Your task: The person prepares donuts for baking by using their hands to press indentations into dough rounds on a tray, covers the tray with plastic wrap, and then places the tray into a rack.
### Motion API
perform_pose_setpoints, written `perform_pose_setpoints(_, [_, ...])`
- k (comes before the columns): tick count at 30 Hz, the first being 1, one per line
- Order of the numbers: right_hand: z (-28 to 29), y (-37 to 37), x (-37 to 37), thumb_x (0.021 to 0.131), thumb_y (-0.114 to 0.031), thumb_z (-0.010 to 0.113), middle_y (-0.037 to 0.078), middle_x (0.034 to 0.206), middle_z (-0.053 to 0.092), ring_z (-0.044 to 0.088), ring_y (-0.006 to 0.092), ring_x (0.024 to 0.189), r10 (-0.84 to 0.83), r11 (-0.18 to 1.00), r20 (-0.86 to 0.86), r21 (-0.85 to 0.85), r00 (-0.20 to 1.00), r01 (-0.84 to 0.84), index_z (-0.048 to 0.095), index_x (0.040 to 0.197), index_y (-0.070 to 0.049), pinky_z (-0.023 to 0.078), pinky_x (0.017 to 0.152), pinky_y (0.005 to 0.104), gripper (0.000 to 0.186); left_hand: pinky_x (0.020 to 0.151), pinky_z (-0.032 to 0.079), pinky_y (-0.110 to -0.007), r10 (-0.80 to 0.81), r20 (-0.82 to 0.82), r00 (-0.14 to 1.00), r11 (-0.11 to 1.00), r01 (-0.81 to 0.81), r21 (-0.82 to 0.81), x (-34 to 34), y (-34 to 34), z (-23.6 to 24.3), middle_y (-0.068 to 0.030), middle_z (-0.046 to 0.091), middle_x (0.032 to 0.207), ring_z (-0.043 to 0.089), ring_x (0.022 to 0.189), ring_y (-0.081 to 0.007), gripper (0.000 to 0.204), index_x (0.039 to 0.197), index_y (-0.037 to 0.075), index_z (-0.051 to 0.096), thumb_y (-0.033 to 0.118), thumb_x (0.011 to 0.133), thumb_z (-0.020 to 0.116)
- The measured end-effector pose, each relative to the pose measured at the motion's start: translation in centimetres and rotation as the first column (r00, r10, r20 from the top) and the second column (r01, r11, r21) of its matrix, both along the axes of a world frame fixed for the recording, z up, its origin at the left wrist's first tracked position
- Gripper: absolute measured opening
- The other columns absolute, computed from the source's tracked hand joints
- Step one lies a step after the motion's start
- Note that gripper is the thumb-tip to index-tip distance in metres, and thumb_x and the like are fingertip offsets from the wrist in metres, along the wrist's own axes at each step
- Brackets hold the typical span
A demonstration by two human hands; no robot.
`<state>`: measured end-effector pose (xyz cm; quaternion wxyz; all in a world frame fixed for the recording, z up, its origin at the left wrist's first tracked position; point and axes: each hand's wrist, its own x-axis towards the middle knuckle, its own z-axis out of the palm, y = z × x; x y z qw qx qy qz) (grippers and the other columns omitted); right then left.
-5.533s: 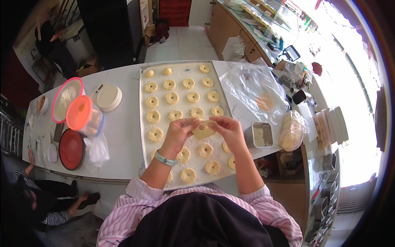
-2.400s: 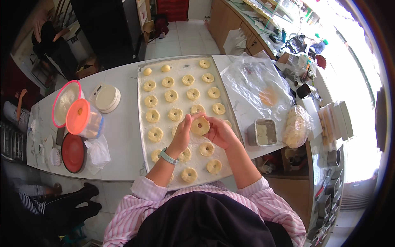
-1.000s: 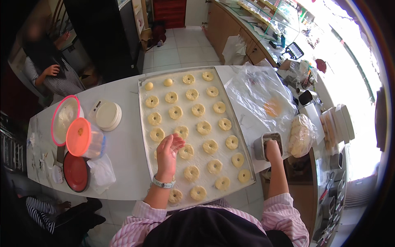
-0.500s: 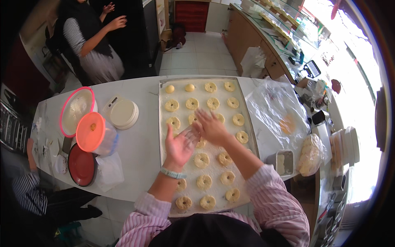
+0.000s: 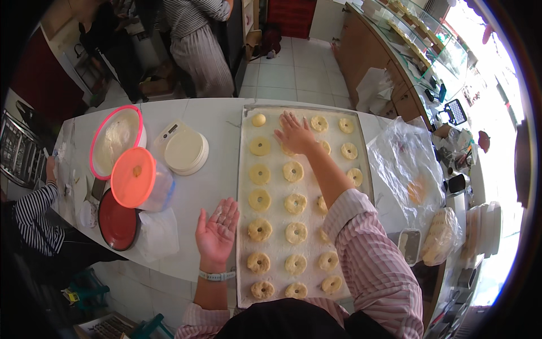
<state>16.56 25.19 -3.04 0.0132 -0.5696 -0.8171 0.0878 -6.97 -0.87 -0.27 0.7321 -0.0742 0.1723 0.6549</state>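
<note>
My right hand (image 5: 294, 134) lies palm down with outstretched fingers over the far row of a large floured tray (image 5: 277, 189). Its fingertips cover a spot in that row, and a bit of pale dough shows at their edge. Left of it sits a round yellow dough ball (image 5: 258, 120). Rows of flat dough rings (image 5: 295, 204), each with a small hole, fill the tray. Beside the tray's left edge, my left hand (image 5: 217, 234) is turned palm up, fingers spread and dusted with flour, holding nothing.
Left on the table stand a pink-rimmed bowl (image 5: 117, 141), an orange-lidded container (image 5: 134, 178), a red round pan (image 5: 118, 220) and a kitchen scale (image 5: 183, 148). Clear plastic sheeting (image 5: 409, 169) and a bagged dough lump (image 5: 442, 237) lie right. Other people stand beyond the table and at left.
My hands were together above the tray's middle and have parted. The right went forward to the far row; the left came back to the tray's left side. The view shifted, and a co-worker moved.
</note>
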Motion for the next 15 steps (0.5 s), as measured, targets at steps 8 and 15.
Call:
perform_pose_setpoints(8, [-0.5, 2.1, 2.9, 0.086, -0.024, 0.045, 0.005, 0.139, 0.037, 0.033, 0.0216, 0.129, -0.052, 0.989, -0.092, 0.132, 0.994, 0.063, 0.049, 0.125, -0.013, 0.021, 0.107, 0.0467, 0.041, 0.106, 0.035, -0.042, -0.021, 0.015, 1.000, 1.000, 0.021, -0.024, 0.3, 0.4, 0.2, -0.0184, 0.050, 0.128, 0.043, 0.124, -0.0295, 0.047, 0.128, -0.005, 0.040, 0.030, 0.097, 0.036])
perform_pose_setpoints(15, [0.7, 1.8, 3.1, 0.077, -0.011, 0.055, -0.001, 0.108, 0.053, 0.046, 0.0176, 0.109, -0.044, 0.950, -0.165, 0.298, 0.985, 0.092, 0.068, 0.089, -0.020, 0.033, 0.091, 0.0411, 0.020, 0.105, 0.037, -0.042, -0.006, -0.017, 1.000, 0.999, 0.005, -0.054, 0.1, 0.1, -0.2, -0.0172, 0.054, 0.122, 0.047, 0.121, -0.0293, 0.044, 0.125, -0.005, 0.043, 0.028, 0.096, 0.038])
